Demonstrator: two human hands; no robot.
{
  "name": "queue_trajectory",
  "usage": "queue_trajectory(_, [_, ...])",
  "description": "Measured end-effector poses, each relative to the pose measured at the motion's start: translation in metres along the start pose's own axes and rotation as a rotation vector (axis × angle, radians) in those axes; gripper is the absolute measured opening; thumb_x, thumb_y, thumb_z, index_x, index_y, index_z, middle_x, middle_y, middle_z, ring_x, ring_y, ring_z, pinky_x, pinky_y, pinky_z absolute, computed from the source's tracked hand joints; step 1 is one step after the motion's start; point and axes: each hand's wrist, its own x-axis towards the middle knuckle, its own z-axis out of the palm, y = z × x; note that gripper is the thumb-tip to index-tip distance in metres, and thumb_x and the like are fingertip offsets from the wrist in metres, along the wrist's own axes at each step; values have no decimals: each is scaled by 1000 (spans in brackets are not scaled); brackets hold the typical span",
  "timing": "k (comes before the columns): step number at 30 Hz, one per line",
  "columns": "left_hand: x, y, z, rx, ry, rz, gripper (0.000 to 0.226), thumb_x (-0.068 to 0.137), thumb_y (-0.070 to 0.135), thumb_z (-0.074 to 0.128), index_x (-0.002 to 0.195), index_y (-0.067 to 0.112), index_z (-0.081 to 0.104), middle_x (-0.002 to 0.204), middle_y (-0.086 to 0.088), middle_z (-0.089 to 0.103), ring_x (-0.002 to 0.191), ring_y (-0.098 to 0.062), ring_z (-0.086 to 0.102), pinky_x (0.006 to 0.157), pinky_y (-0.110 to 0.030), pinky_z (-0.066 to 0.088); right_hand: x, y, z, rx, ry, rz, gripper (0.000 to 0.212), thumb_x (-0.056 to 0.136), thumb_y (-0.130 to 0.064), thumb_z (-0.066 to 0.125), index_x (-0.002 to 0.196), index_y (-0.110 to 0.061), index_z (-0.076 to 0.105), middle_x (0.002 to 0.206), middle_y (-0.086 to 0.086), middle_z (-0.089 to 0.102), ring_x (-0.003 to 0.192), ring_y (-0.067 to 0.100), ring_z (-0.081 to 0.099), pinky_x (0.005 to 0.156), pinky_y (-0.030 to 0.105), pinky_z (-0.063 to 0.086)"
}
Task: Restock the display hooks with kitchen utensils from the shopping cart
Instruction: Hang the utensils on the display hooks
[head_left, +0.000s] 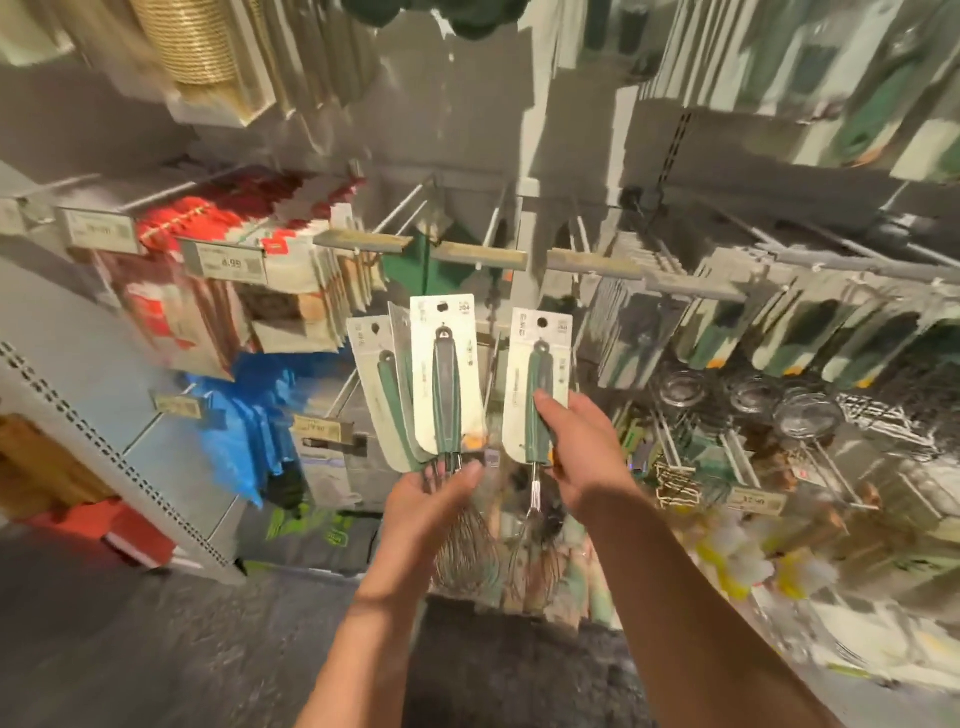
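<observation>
Right hand grips one upright carded whisk, hang-hole topmost, below the empty hooks; left hand grasps a bunch of whisks

Both forearms come into view bare, with no sleeve reaching them. The left hand and the right hand wear no gloves. Neither wrist carries a watch or band.

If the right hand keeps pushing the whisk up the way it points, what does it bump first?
Probably the grey price-tag rail on the empty hooks above. The right hand grips a carded whisk whose card top points there, though depth is hard to judge.
</observation>
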Motion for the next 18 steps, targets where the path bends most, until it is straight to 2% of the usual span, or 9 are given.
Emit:
queue_trajectory(1, [1, 2, 0, 22, -31, 1, 42, 65, 56, 84, 79, 19, 71, 70, 10, 68, 63, -5, 63, 65, -14, 50, 1, 1, 2, -36, 22, -12, 13, 100, -36, 66, 108, -26, 67, 108, -11, 73, 107, 13, 67, 103, 44, 50])
queue_trajectory(3, [5, 3, 4, 26, -23, -9, 41, 70, 55, 82, 60, 24, 57, 55, 14, 53, 52, -6, 47, 54, -16, 42, 3, 3, 8, -101, 74, -54, 27, 100, -40, 64, 121, -23, 64, 117, -9, 70, 110, 15, 66, 104, 44, 50])
queue_trajectory(5, [9, 1, 11, 54, 10, -46, 45, 82, 50, 83, 62, 23, 53, 56, 12, 51, 55, -10, 47, 57, -22, 40, 4, 5, 12, -148, 111, -111, 38, 102, -38, 62, 135, -19, 58, 130, -5, 65, 118, 19, 63, 105, 41, 50])
queue_trajectory(8, [18, -6, 18, 94, -26, -82, 55, 70, 67, 81, 70, 19, 55, 61, 5, 50, 61, -16, 46, 63, -27, 39, 7, 8, 13, -181, 136, -175, 45, 103, -38, 60, 138, -12, 55, 139, 4, 61, 125, 22, 58, 107, 39, 49])
queue_trajectory(11, [23, -2, 24, 83, -52, -69, 63, 67, 74, 80, 74, 15, 59, 71, -5, 53, 70, -18, 50, 69, -32, 42, 14, 3, 8, -186, 147, -250, 13, 104, -32, 59, 107, -20, 62, 117, 17, 67, 103, 26, 66, 89, 36, 54])
queue_trajectory(12, [26, -1, 25, 78, -76, -53, 67, 70, 73, 77, 78, 9, 63, 77, -8, 55, 73, -19, 52, 69, -31, 44, 19, 3, 5, -184, 151, -261, 14, 104, -31, 59, 106, -18, 62, 111, 20, 66, 97, 28, 66, 86, 39, 55])
queue_trajectory(14, [30, 4, 29, 62, -101, -24, 68, 81, 67, 72, 97, 1, 70, 90, -4, 64, 79, -16, 59, 66, -17, 49, 23, 3, 0, -183, 172, -306, 27, 103, -30, 61, 111, -4, 61, 106, 29, 63, 93, 45, 63, 82, 50, 55])
queue_trajectory(16, [31, 14, 37, 57, -93, -17, 43, 91, 50, 68, 99, 9, 75, 91, 10, 75, 79, -4, 70, 61, -2, 45, 23, 4, -1, -158, 191, -398, 41, 100, -36, 63, 108, 4, 58, 99, 34, 60, 86, 49, 60, 76, 56, 53])
queue_trajectory(18, [34, 17, 47, 59, -136, -17, 24, 93, 40, 67, 86, 20, 79, 78, 16, 76, 69, 7, 69, 58, -1, 43, 26, 6, -8, -116, 209, -458, 48, 95, -40, 61, 99, 7, 55, 87, 39, 52, 71, 53, 51, 62, 62, 47])
